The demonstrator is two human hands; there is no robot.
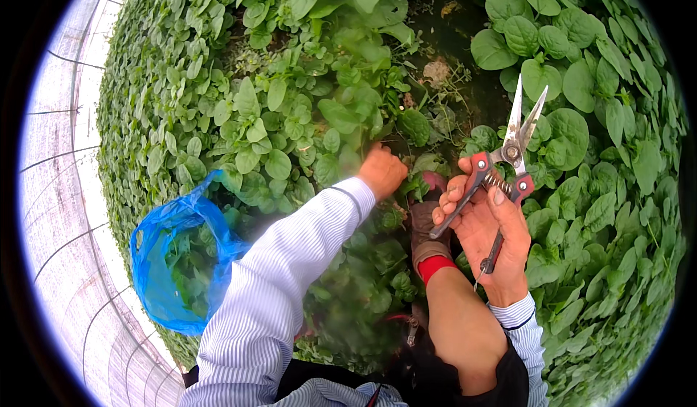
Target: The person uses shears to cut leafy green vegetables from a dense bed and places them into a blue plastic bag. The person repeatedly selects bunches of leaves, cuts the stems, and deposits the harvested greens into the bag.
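Note:
My right hand point(493, 227) holds a pair of spring-loaded garden snips point(511, 154) with red and dark grey handles. Their pointed blades are spread apart and aim up the picture, with soil or rust marks near the pivot. A thin wire loop hangs from one handle end. My left hand point(383, 170) reaches low among leafy green plants point(337, 115) that look like Malabar spinach. Its fingers curl downward, and their tips are hidden, so I cannot tell whether a stem is in them. Left of my forearm, a blue plastic bag point(163, 254) gapes with green leaves point(193, 268) inside.
My leg and brown shoe point(427, 224) stand among the plants between my hands. A strip of dark soil point(446, 31) with withered debris runs up the middle. Larger-leaved plants point(572, 134) crowd the right side. A pale sheet wall point(60, 189) with dark lines borders the left.

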